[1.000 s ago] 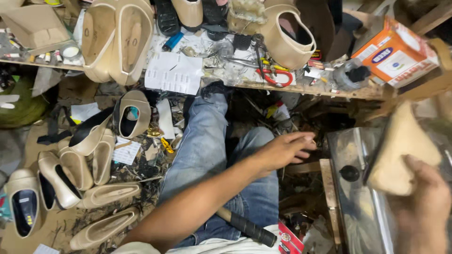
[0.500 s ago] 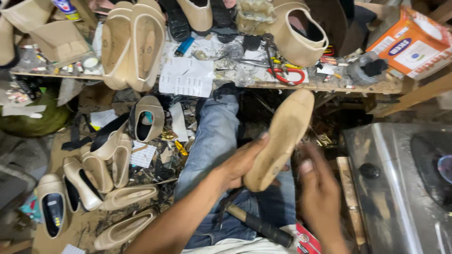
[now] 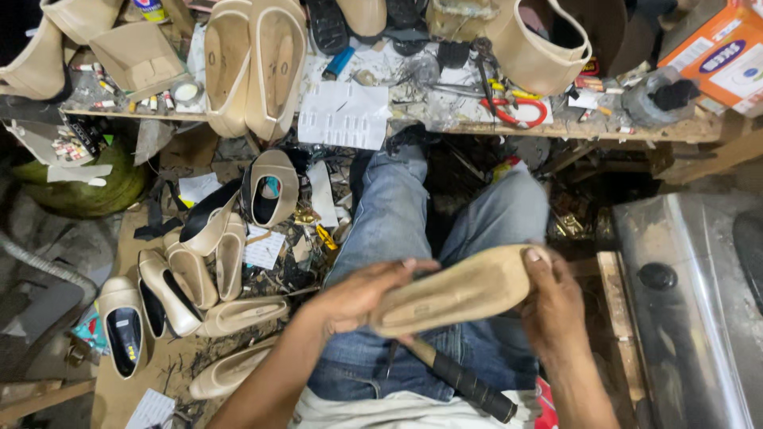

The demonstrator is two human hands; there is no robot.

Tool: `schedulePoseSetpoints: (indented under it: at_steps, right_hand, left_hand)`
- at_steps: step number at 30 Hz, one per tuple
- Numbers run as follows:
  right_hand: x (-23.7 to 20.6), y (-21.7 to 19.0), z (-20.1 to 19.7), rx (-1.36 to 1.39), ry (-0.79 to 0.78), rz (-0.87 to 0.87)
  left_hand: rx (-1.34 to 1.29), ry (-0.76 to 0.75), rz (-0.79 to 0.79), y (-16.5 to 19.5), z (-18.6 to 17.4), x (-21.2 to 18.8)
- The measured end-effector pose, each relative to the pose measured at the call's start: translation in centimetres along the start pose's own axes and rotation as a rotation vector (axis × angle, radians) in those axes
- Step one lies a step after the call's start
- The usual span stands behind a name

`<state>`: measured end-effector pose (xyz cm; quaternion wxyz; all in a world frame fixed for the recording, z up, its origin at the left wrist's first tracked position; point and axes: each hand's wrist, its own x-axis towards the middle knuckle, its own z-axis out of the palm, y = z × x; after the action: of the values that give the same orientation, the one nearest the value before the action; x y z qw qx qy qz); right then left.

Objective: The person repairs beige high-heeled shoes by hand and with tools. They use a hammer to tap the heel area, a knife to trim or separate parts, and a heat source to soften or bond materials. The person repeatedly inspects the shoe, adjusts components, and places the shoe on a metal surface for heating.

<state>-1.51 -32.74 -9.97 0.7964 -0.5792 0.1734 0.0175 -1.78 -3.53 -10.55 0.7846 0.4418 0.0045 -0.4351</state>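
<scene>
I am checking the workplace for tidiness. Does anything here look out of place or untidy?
Yes. Beige shoes lie tumbled on the floor among paper scraps. A hammer rests loose on the person's lap, under the beige sole held by the left hand and right hand.

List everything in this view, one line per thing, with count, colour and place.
shoe sole: one, beige, held over the lap by both hands
hammer: one, black grip, lying on the lap
shoes on floor: a pile, count unclear, beige, left of the legs
shoe parts on bench: several, beige, top left
heel piece: one, beige, bench top centre
scissors: one, red handles, on the bench
paper sheet: one, white, at bench edge
lighter: one, blue, on the bench
box: one, orange and white, top right
metal unit: one, grey, right side
jeans: blue, centre
left hand: grips the sole's left end
right hand: grips the sole's right end
</scene>
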Motion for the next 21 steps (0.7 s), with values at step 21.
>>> schedulePoseSetpoints:
  at_steps: [21]
  right_hand:
    - [5.1,-3.4,-0.1,-0.221,-0.067,-0.134]
  left_hand:
    - [1.0,0.687,0.784,2.9,0.9,-1.5]
